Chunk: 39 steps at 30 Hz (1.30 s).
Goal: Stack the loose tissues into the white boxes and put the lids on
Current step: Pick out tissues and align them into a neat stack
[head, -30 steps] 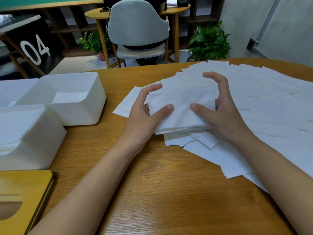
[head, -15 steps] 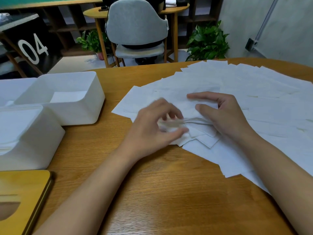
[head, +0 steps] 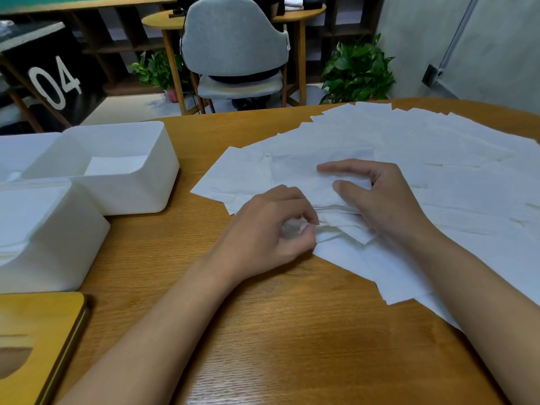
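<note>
My left hand (head: 271, 229) curls over so its fingertips are mostly hidden, but a crumpled corner of the tissues (head: 438, 171) shows pinched between thumb and fingers. My right hand (head: 377, 200) grips the same small stack from the other side, index finger flat on top. The spread beneath runs off the right edge of the table (head: 292, 331), the near box (head: 58, 244) and lid (head: 38, 331) are cut off at left, and the far box (head: 140, 182) stands open. A second ago I held the stack up facing me; now it lies low on the spread.
</note>
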Tool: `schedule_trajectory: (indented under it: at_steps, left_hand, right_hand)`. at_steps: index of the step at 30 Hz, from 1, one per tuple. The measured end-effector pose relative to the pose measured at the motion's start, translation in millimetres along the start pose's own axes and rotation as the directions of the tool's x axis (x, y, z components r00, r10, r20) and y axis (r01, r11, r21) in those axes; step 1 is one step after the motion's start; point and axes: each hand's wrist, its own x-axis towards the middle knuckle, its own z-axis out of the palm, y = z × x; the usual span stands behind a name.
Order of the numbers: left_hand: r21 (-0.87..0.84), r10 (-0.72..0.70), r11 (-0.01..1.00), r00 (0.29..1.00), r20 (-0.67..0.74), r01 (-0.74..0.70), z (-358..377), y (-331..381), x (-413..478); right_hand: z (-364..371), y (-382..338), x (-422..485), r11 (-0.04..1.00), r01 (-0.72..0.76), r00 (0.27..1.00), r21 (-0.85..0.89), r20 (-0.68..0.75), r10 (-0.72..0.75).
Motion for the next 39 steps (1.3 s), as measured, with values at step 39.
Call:
schedule_trajectory:
  at_steps: [39]
  left_hand:
    - [-0.646, -0.595, 0.671, 0.785, -0.176, 0.364, -17, 14, 10]
  right_hand:
    - [8, -12, -8, 0.987, 0.078, 0.994, 0.141, 0.071, -0.089]
